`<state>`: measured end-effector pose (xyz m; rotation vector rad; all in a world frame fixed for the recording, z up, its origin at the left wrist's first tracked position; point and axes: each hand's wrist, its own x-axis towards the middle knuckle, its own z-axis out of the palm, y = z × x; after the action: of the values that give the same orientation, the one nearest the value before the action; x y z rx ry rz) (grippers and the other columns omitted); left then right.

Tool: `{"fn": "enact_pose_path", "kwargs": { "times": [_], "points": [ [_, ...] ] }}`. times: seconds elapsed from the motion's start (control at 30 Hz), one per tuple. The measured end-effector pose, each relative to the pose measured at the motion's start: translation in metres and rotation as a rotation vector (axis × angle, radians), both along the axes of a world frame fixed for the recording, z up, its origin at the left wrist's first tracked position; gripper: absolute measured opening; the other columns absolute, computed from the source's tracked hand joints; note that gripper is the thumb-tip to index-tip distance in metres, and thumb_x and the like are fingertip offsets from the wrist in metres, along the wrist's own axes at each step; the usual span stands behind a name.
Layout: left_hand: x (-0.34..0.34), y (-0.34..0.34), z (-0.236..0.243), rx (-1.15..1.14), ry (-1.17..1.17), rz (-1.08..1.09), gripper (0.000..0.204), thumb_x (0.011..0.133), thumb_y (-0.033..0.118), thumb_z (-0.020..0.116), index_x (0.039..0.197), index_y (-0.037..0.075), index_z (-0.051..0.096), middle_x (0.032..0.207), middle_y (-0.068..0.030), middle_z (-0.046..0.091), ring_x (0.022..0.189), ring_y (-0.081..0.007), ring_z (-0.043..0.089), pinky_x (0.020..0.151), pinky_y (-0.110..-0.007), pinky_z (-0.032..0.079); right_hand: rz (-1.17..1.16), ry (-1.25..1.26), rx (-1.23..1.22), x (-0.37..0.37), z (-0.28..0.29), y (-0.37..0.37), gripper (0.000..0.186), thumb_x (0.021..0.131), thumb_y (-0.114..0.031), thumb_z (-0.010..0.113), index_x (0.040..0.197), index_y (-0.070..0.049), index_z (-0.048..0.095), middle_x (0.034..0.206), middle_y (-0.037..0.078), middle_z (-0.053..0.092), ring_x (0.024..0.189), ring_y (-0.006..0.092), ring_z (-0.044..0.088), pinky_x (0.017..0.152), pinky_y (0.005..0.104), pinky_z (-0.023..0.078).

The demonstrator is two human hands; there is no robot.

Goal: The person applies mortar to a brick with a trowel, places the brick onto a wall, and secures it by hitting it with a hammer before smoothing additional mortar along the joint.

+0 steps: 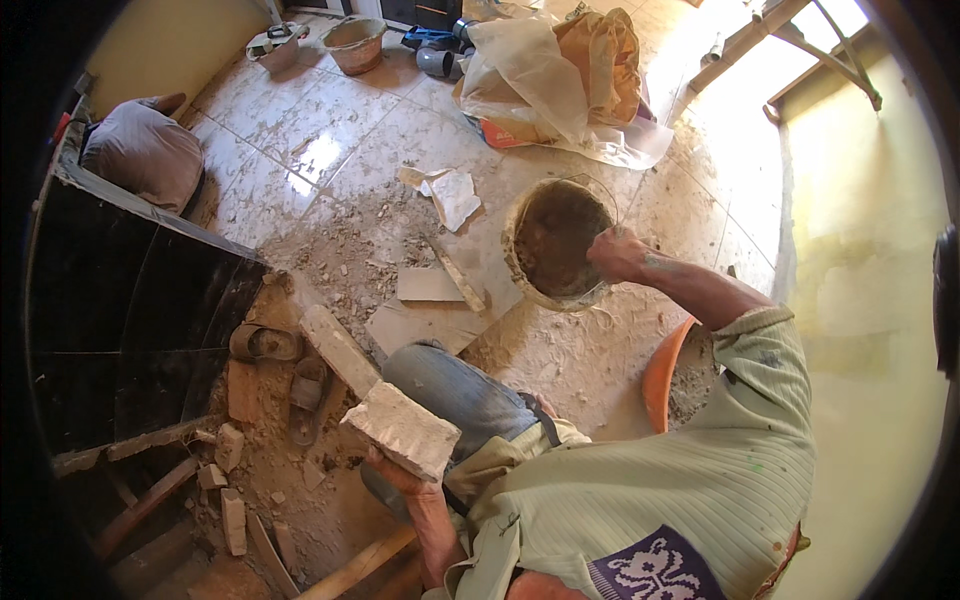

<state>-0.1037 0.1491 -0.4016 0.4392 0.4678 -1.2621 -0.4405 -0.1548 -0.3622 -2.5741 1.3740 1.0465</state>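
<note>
My left hand (408,476) holds up a rough, pale block (402,430), its fingers and palm around the underside. The block's edges are jagged and chipped. Reaching forward, my right hand (616,256) is closed at the right rim of a mortar-caked bucket (512,262). Whatever those fingers grip is hidden. Inside the bucket lies wet brown mortar (558,240), and its thin wire handle stands up at the far right side. An orange tub (657,380), partly hidden by my right arm, holds grey material.
Rubble (340,250), pale tile pieces (430,285) and sandals (265,343) lie on the dirty floor. A black-tiled counter (130,320) stands left, with a person in grey (145,150) bent behind it. Plastic sacks (530,80) and two basins (355,48) sit at the back.
</note>
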Motion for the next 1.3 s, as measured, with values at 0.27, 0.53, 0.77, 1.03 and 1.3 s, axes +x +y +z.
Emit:
{"fn": "enact_pose_path", "kwargs": {
  "times": [0.27, 0.53, 0.77, 1.03, 1.3],
  "points": [
    [0.004, -0.008, -0.014, -0.176, 0.075, -0.065, 0.039, 0.095, 0.041, 0.044, 0.122, 0.015, 0.055, 0.111, -0.0017, 0.062, 0.091, -0.0196, 0.062, 0.077, -0.043, 0.052, 0.075, 0.198, -0.109, -0.012, -0.054, -0.017, 0.016, 0.076, -0.015, 0.064, 0.086, -0.01, 0.076, 0.086, 0.01, 0.072, 0.081, 0.0252, 0.07, 0.064, 0.0398, 0.056],
    [0.001, -0.021, -0.041, -0.149, -0.099, -0.106, 0.059, 0.091, 0.053, 0.047, 0.137, 0.017, 0.046, 0.135, -0.0067, 0.052, 0.121, -0.0296, 0.052, 0.101, -0.05, 0.041, 0.129, 0.24, -0.252, 0.005, -0.069, -0.002, 0.01, 0.072, -0.012, 0.066, 0.079, -0.012, 0.074, 0.081, 0.006, 0.07, 0.074, 0.0184, 0.068, 0.05, 0.0367, 0.052],
    [0.005, -0.038, -0.046, -0.164, -0.059, -0.093, 0.063, 0.086, 0.051, 0.056, 0.135, 0.011, 0.047, 0.131, -0.0106, 0.054, 0.116, -0.0333, 0.055, 0.093, -0.054, 0.048, 0.06, 0.047, 0.024, -0.013, -0.035, 0.018, 0.02, 0.073, -0.008, 0.062, 0.09, 0.001, 0.07, 0.083, 0.014, 0.066, 0.077, 0.0338, 0.067, 0.057, 0.0435, 0.054],
    [-0.004, -0.067, -0.046, -0.258, 0.121, -0.207, 0.064, 0.082, 0.048, 0.059, 0.134, 0.013, 0.047, 0.129, -0.0083, 0.055, 0.115, -0.029, 0.055, 0.094, -0.05, 0.049, 0.032, -0.014, 0.114, -0.056, -0.085, -0.007, 0.023, 0.075, -0.012, 0.058, 0.093, -0.002, 0.069, 0.097, 0.018, 0.066, 0.101, 0.0335, 0.061, 0.085, 0.0483, 0.05],
    [-0.017, -0.079, -0.036, -0.072, -0.23, -0.171, 0.072, 0.08, 0.054, 0.058, 0.137, 0.014, 0.043, 0.127, -0.0057, 0.054, 0.114, -0.0272, 0.056, 0.092, -0.045, 0.051, -0.049, -0.071, -0.399, -0.033, -0.052, -0.002, 0.021, 0.082, -0.012, 0.055, 0.092, -0.001, 0.07, 0.085, 0.012, 0.066, 0.084, 0.0304, 0.066, 0.066, 0.0451, 0.055]
  ]
}}
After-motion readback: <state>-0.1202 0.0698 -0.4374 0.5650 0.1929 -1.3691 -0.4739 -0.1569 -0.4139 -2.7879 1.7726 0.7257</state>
